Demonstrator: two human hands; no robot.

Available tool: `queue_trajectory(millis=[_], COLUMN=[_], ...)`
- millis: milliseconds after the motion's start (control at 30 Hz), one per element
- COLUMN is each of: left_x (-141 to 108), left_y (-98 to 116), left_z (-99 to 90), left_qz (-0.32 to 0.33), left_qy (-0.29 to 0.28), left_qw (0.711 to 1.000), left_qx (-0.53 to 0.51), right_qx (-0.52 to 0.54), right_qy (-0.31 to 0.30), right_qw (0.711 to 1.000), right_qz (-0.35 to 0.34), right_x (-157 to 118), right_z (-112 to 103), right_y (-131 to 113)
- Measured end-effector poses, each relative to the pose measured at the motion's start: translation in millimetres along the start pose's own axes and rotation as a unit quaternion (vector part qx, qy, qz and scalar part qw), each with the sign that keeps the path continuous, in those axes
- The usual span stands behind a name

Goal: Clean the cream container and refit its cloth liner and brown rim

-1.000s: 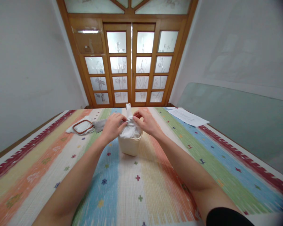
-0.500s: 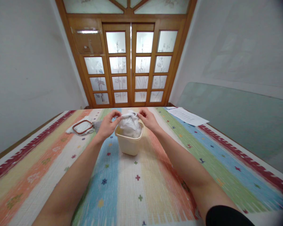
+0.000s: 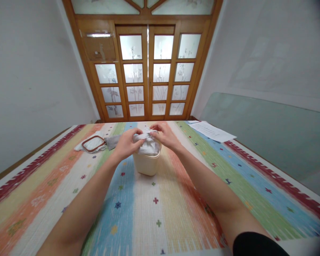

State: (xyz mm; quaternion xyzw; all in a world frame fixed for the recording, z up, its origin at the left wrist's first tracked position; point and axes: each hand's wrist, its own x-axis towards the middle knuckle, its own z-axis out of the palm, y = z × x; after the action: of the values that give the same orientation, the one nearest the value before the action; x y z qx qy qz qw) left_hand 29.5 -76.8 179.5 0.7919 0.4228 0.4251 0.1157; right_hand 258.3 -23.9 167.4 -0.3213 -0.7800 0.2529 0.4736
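Note:
A white plastic bag (image 3: 149, 146) sits inside a small cream-coloured bin (image 3: 147, 165) that stands upright on the table. The top of the bag is gathered and twisted, and it looks knotted or crossed between my hands. My left hand (image 3: 128, 144) pinches the bag's left side between thumb and fingers, over the bin's left rim. On the other side, my right hand (image 3: 165, 136) grips the gathered top, its thumb and fingertips close together near the middle. What lies within the bag is hidden.
Left of the bin, a reddish-brown frame (image 3: 83, 145) lies on white cloth, beside a grey cloth piece (image 3: 112, 142). Printed paper sheets (image 3: 212, 131) rest at the far right. A striped cloth (image 3: 146, 213) covers the table; wooden glazed doors stand beyond.
Both hands have come closer together over the bin. The bag's top is now pulled tighter and lower, and my left hand has moved right and slightly down.

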Motion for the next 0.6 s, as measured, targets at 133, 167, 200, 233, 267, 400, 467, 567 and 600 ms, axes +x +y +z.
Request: queue_trajectory(millis=[133,167,200,233,267,400,467,567,600], left_x=[-1.3,-1.7,-2.0,-2.3,-2.5,-1.7,-1.5,-3.0,-4.0], left_y=[6.6,7.8,9.0,9.9,10.5,8.4,7.2,11.6,14.7], left_z=[3.2,3.3,3.1,2.5,1.6,-3.6,-5.2,-3.7,-2.2], left_qz=[0.012,0.015,0.019,0.026,0.036,0.056,0.044,0.051,0.058], left_qy=[0.021,0.023,0.022,0.019,0.014,0.024,0.038,0.038,0.042], left_qw=[0.999,1.0,1.0,0.999,0.998,0.987,0.988,0.994,0.995], left_qx=[0.03,0.015,-0.006,-0.03,-0.059,-0.149,-0.145,-0.091,-0.065], right_qx=[-0.078,-0.088,-0.094,-0.095,-0.091,-0.019,0.02,0.019,0.005], right_qy=[-0.015,-0.001,0.019,0.045,0.072,0.161,0.172,0.131,0.106], right_qw=[0.997,0.996,0.995,0.994,0.993,0.983,0.98,0.989,0.993], right_qz=[-0.009,-0.006,0.0,0.009,0.021,0.084,0.093,0.065,0.049], right_x=[-4.9,-5.3,-5.2,-4.5,-3.4,2.8,4.5,2.4,0.6], right_z=[4.7,5.8,6.5,6.6,6.2,0.4,-2.0,0.0,2.0], right_y=[-12.5,-13.1,-11.9,-9.0,-4.2,23.0,31.4,25.6,19.2])
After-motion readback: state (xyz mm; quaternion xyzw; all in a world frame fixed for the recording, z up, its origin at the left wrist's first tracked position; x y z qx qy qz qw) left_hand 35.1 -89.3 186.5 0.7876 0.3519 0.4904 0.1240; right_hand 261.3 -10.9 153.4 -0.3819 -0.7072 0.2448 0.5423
